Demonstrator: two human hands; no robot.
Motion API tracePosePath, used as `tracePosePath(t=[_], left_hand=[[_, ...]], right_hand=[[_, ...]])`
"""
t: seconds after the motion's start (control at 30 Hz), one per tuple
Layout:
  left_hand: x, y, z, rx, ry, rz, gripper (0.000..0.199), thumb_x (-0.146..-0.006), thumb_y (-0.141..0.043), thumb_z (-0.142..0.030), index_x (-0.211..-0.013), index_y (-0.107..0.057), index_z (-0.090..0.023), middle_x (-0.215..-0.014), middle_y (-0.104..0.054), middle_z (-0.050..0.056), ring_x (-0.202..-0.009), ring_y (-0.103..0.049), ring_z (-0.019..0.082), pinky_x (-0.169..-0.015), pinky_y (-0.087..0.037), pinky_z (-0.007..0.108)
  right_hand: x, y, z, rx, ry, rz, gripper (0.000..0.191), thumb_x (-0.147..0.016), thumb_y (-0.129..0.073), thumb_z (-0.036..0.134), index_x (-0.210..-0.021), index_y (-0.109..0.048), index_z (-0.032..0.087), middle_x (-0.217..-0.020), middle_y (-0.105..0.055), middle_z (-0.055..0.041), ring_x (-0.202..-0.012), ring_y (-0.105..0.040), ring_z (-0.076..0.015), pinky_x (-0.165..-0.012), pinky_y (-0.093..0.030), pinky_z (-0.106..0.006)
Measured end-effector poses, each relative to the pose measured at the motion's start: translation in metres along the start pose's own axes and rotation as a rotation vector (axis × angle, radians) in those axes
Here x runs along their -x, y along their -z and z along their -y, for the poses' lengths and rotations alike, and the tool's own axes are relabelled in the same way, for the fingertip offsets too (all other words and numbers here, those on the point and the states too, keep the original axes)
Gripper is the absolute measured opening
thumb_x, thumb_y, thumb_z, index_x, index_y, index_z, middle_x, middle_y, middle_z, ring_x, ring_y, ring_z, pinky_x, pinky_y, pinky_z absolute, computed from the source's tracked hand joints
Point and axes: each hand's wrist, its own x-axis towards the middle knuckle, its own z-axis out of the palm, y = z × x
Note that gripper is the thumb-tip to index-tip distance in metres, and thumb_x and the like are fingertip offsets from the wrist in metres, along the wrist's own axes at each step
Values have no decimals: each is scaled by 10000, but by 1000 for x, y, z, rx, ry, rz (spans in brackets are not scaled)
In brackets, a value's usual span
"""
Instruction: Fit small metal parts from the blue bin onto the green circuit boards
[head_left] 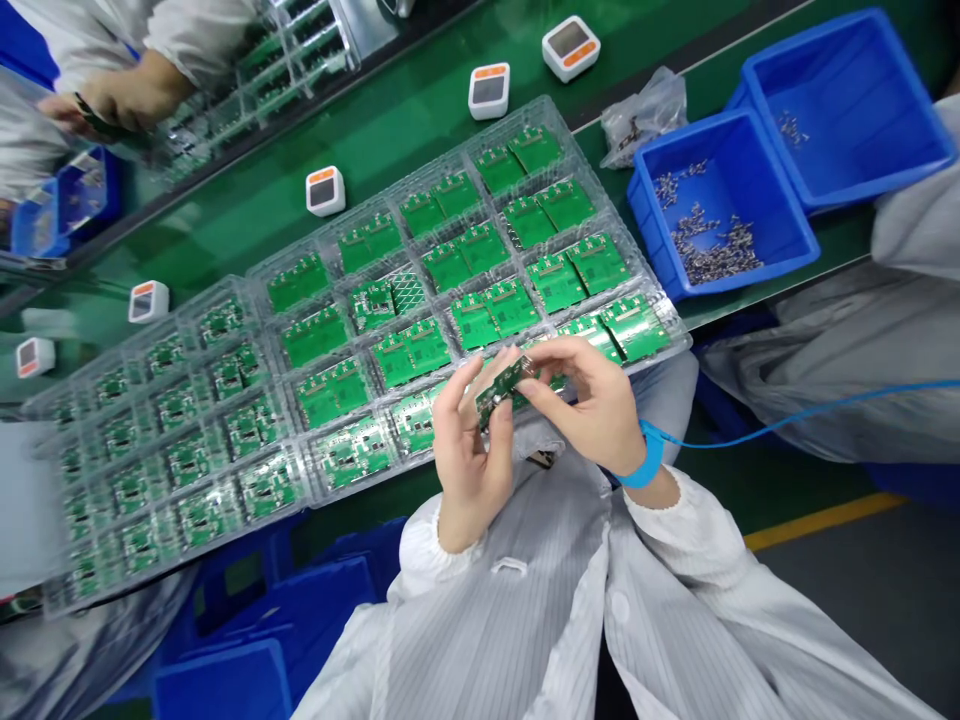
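On the left lies a clear plastic tray (322, 497) with rows of green circuit boards (331, 392). Above its near edge, the left hand (469, 450) pinches a small circuit board (501, 388) between thumb and fingers, and the right hand (585, 400) pinches its other end. The right wrist wears a blue antistatic strap (646, 462). On the right, a blue plastic bin (645, 215) holds small metal parts (712, 245).
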Motion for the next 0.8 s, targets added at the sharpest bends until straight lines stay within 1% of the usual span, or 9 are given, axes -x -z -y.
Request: tracePosePath(t=[0.1,0.17,0.23,0.33,0.43,0.53,0.63,0.73,0.8], left_hand=[[-2,12,5,45,68,118,593,-1180,-610,-342,-1733,-399,-378,-1572,-747,114,-1483,-731,309,-1242,-643,493],[-6,22,9,35,65,101,607,-1179,-614,-377,-1740,-381,-372,-1611,-724,119,-1544,-681,321,-1255,-626,511],[-10,30,13,-20,37,50,552,-1179,-615,-369,-1701,-437,-347,-1629,-709,120,-1562,-665,319,-1251,-623,510],[-14,39,17,-134,31,23,460,-1176,-608,-323,-1625,-511,-303,-1597,-721,128,-1539,-684,302,-1270,-601,519],[-17,46,18,-214,51,67,449,-1163,-628,-318,-1602,-540,-284,-1604,-709,132,-1545,-676,286,-1305,-569,517],[-23,57,21,-353,47,115,423,-1155,-643,-329,-1571,-592,-274,-1669,-663,137,-1602,-616,287,-1345,-519,522],[-30,74,29,-583,62,144,396,-1155,-633,-373,-1526,-647,-237,-1741,-590,177,-1667,-532,334,-1391,-443,581],[-35,88,41,-780,147,185,439,-1158,-604,-445,-1519,-682,-207,-1767,-549,215,-1721,-438,409,-1422,-346,676],[-36,92,46,-864,202,231,466,-1165,-568,-478,-1516,-703,-203,-1750,-569,216,-1737,-396,450,-1426,-282,740]], right_hand=[[-1,10,2,20,-58,-40,107,-1022,-819,259,-1111,-760,255,-1031,-812,-11,-848,-778,-165,-752,-696,-311],[-3,20,4,78,-61,-96,114,-1010,-815,229,-1106,-758,255,-1018,-806,-6,-847,-781,-165,-744,-688,-304],[-6,30,5,158,-69,-112,126,-1010,-798,205,-1118,-754,251,-994,-799,-6,-833,-781,-168,-730,-678,-306],[-11,38,4,283,-76,-4,141,-1015,-768,162,-1136,-754,234,-949,-793,-5,-804,-772,-171,-714,-661,-306],[-15,39,1,439,-16,103,134,-1039,-740,143,-1152,-763,210,-998,-804,-35,-836,-770,-190,-751,-652,-334],[-15,39,-1,594,88,106,80,-1076,-727,173,-1133,-777,195,-1057,-801,-82,-951,-774,-241,-868,-644,-407],[-11,43,-2,710,168,127,100,-1103,-721,227,-1051,-805,215,-1104,-819,-97,-1052,-764,-286,-950,-612,-476],[-5,48,-4,785,243,199,121,-1102,-748,281,-1043,-848,244,-1350,-818,-102,-1307,-731,-336,-1087,-579,-538],[-1,49,-7,813,288,272,141,-1107,-752,316,-1069,-873,253,-1542,-749,-104,-1509,-639,-369,-1232,-519,-599]])
